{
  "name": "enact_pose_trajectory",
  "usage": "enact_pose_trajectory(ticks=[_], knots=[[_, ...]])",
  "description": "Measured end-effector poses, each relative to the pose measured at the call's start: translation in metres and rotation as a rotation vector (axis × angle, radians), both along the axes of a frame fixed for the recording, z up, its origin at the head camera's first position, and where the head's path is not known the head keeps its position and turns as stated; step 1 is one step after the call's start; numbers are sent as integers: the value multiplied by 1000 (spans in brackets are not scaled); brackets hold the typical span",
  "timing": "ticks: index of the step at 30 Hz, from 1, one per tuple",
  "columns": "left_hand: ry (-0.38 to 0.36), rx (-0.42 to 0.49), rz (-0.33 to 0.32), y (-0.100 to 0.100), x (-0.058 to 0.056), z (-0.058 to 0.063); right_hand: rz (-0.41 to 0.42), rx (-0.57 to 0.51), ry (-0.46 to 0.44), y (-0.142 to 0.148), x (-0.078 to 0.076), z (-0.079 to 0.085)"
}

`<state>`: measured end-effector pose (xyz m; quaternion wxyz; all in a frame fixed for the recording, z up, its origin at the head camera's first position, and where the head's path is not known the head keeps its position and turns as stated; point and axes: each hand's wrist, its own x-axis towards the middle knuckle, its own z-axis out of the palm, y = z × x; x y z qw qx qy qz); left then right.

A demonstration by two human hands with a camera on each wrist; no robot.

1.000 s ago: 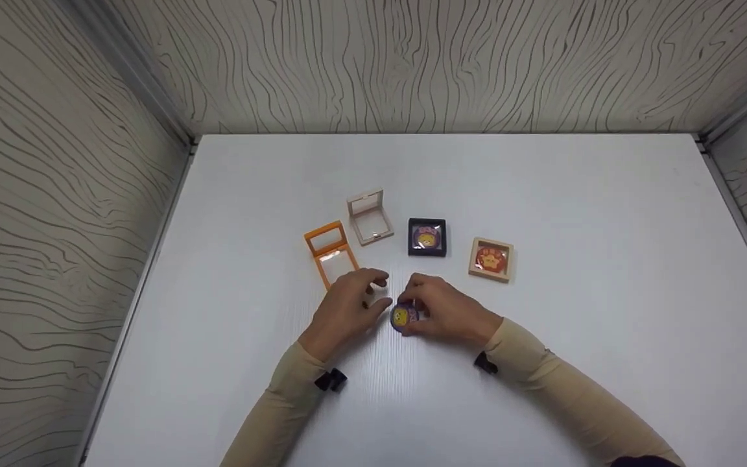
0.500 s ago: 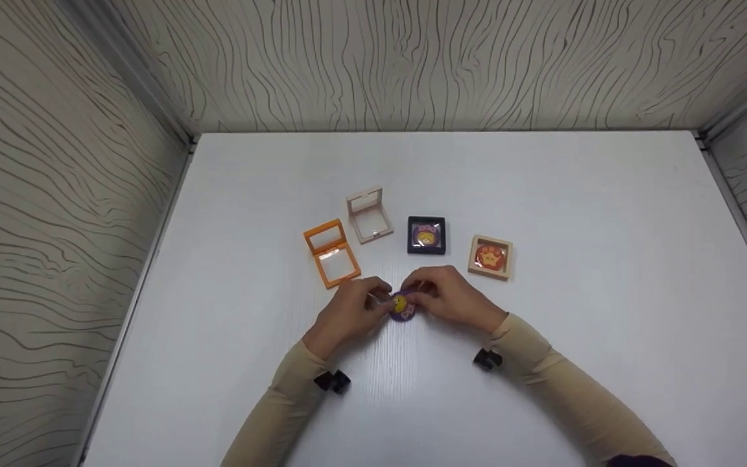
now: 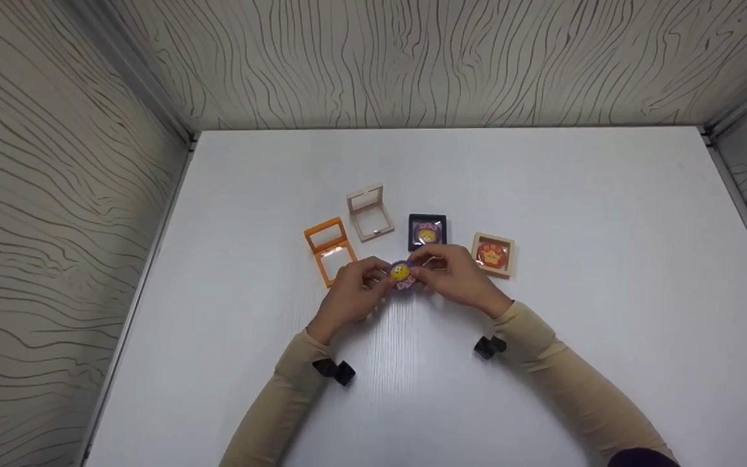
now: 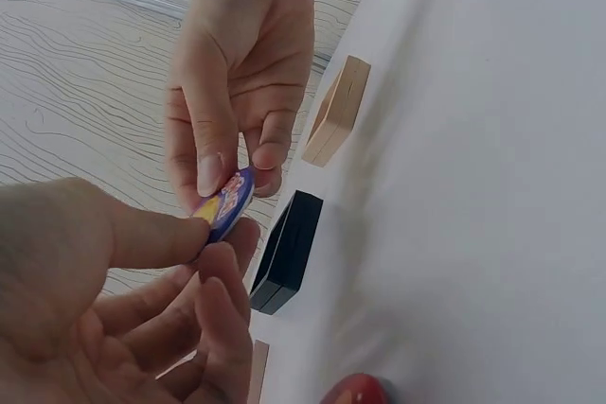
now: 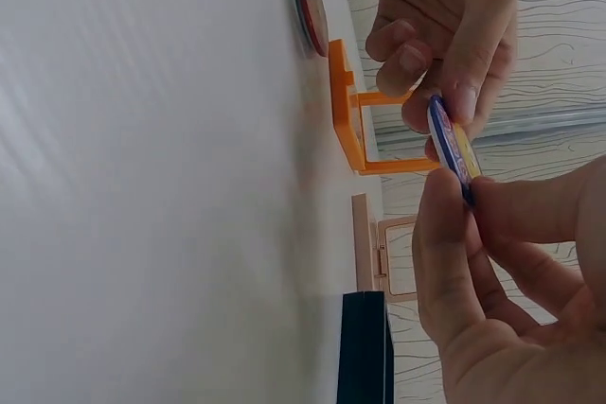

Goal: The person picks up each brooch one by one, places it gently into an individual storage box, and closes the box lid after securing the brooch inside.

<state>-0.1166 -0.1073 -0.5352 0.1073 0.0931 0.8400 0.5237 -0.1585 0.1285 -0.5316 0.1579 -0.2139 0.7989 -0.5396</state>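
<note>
"As the white table fills the scene, what else looms large?"

"My left hand and right hand, close together over it, thumbs and fingertips clamped on one item."

"Beyond them?"

"An orange case and a pale case sit open; a black case and a tan case lie closed to their right."

"Smallest of all?"

"A round purple badge with a yellow figure, held off the table, pinched at its edges by both hands."
</note>
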Motion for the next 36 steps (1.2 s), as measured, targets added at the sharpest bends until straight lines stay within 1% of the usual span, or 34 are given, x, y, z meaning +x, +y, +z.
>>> enact_pose_trajectory(ticks=[4, 8, 12, 15, 17, 19, 21, 23, 25, 27, 31, 34, 36], knots=[[18, 3, 35, 2, -4, 2, -2, 21, -42, -1, -10, 6], [48, -5, 73, 5, -10, 7, -3, 16, -52, -2, -24, 10], [102, -37, 121, 9, -18, 9, -52, 7, -48, -6, -40, 14], [154, -120, 172, 11, -22, 7, -107, 5, -74, -12, -52, 16], [194, -208, 201, 13, -24, 4, -131, 5, -91, -18, -61, 17], [235, -302, 213, 15, -24, 1, -146, 17, -96, -25, -70, 17], [274, -396, 203, 17, -24, -2, -161, 55, -66, -30, -78, 18], [303, -472, 177, 20, -25, -5, -178, 104, -33, -34, -85, 17], [316, -545, 152, 22, -26, -6, -190, 153, -9, -39, -91, 17], [311, -607, 137, 24, -27, -7, -193, 181, -1, -43, -96, 16], [267, -689, 132, 25, -29, -8, -181, 215, 15, -51, -105, 11], [249, -720, 128, 26, -30, -9, -183, 225, 4, -55, -109, 8], [259, -726, 124, 27, -30, -9, -190, 227, -11, -57, -109, 8]])
